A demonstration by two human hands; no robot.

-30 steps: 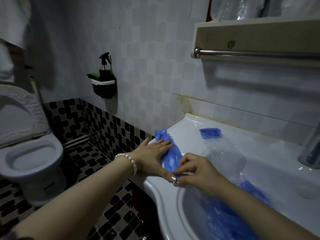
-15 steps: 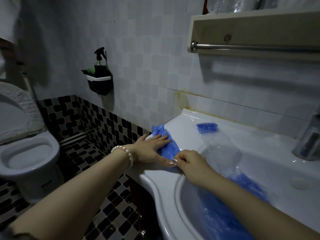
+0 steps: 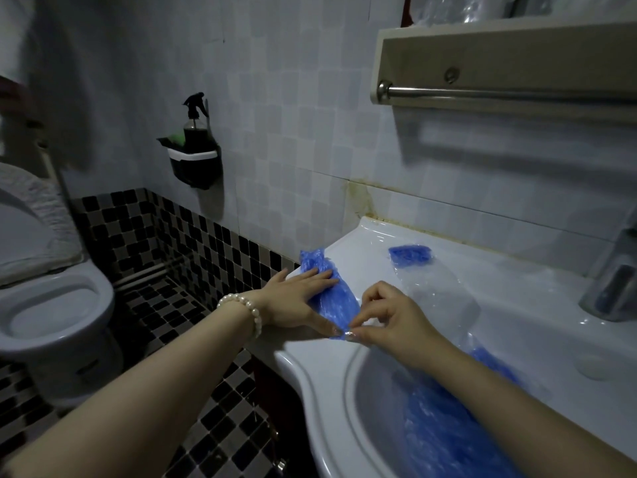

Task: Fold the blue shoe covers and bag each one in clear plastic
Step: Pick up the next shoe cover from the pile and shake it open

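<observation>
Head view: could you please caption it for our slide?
Left hand flattens a blue shoe cover on the sink while right hand pinches its end.

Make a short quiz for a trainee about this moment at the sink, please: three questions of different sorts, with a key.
1. True or false: the left hand lies flat on the blue shoe cover.
2. What does the right hand do? A) turns the faucet B) pinches the near end of the cover with its fingers C) hangs idle
3. Fill in: the folded cover in a clear bag lies on the sink rim, near the ____.

Key: 1 true; 2 B; 3 wall.
</observation>
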